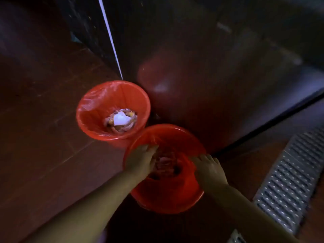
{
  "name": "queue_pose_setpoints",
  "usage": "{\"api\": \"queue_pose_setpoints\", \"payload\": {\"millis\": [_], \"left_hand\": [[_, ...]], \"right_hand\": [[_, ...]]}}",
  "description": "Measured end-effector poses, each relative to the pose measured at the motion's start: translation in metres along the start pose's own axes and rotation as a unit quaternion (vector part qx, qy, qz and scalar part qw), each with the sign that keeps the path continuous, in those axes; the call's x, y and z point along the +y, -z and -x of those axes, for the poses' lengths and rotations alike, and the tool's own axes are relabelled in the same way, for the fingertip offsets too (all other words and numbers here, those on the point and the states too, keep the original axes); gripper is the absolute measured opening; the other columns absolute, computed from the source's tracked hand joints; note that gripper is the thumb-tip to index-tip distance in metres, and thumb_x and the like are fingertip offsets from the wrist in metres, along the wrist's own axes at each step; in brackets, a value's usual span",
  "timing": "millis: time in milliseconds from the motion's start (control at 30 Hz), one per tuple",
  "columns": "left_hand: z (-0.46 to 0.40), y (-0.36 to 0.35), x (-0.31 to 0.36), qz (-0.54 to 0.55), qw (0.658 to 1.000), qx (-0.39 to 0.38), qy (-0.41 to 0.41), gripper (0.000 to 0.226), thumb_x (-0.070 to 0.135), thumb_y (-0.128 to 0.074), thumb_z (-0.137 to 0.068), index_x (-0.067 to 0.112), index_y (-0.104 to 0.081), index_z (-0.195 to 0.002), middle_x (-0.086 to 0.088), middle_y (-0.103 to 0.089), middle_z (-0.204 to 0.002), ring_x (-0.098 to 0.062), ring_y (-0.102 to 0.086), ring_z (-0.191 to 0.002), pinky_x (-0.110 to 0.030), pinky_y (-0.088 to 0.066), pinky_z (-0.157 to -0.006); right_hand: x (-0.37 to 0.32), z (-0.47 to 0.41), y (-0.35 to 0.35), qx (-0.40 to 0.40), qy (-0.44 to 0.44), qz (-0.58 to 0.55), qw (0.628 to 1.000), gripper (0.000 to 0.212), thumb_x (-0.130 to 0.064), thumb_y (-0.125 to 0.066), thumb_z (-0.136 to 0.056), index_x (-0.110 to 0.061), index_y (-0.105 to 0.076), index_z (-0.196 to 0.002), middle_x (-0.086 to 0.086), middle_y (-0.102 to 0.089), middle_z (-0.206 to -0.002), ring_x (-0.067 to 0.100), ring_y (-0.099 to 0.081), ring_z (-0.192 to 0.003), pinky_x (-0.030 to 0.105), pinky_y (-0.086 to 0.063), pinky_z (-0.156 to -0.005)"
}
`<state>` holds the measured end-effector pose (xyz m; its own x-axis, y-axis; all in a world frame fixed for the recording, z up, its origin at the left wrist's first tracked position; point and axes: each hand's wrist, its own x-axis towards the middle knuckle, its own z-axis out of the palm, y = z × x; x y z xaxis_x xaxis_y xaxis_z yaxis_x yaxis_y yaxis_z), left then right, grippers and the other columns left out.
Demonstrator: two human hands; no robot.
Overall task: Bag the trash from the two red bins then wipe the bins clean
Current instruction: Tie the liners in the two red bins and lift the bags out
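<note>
Two round red plastic bins, the near bin [164, 199] and the far bin [113, 109], stand touching on the tiled floor [43, 137], each with a thin clear liner. Left hand [141, 160] and right hand [208, 170] reach into the near bin, apparently gathering the liner; actual grip cannot be told. Judged light, flimsy, tear-prone: best held at the rim.

Your two bare forearms reach in from the bottom edge and run up toward twelve o'clock, close together at the hands. Your left hand [141, 159] sits at about eleven o'clock from your right hand [209, 170]. Both point fingers forward and down; the blur hides whether they are curled or gripping.
</note>
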<state>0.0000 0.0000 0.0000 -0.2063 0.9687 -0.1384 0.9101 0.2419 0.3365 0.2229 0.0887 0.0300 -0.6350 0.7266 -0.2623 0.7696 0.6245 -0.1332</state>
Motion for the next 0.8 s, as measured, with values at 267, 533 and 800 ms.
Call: {"api": "queue_pose_setpoints", "payload": {"millis": [267,533,800], "left_hand": [[-0.043,-0.083,-0.023,-0.001,0.996,0.073,0.052,0.062,0.019,-0.059,-0.084,0.009,-0.03,-0.138,-0.016,-0.061,-0.114,-0.032,-0.056,-0.108,-0.034,-0.037,-0.094],[-0.034,-0.069,-0.026,0.273,0.959,-0.004,0.078,0.022,0.004,-0.066,-0.081,0.019,-0.051,-0.078,0.005,-0.056,-0.071,-0.016,-0.054,-0.072,-0.019,-0.04,-0.062],[-0.012,0.02,-0.017,0.225,0.964,0.116,-0.086,0.012,0.006,-0.063,-0.086,0.012,-0.067,-0.076,-0.012,-0.059,-0.081,-0.018,-0.056,-0.08,-0.028,-0.041,-0.08]], "right_hand": [[0.036,-0.029,-0.076,0.038,0.1,-0.071,0.992,0.018,-0.028,-0.064,-0.078,-0.02,-0.067,-0.095,-0.005,-0.06,-0.094,0.014,-0.054,-0.096,0.028,-0.041,-0.085],[0.017,-0.029,-0.06,0.026,-0.04,-0.586,0.809,0.012,0.005,-0.062,-0.078,-0.003,-0.066,-0.069,0.027,-0.067,-0.087,0.028,-0.06,-0.075,0.037,-0.049,-0.073],[-0.005,-0.037,-0.038,0.124,-0.042,-0.754,0.644,0.007,-0.01,-0.067,-0.076,-0.004,-0.069,-0.074,0.023,-0.068,-0.091,0.033,-0.062,-0.085,0.04,-0.052,-0.077]]}}
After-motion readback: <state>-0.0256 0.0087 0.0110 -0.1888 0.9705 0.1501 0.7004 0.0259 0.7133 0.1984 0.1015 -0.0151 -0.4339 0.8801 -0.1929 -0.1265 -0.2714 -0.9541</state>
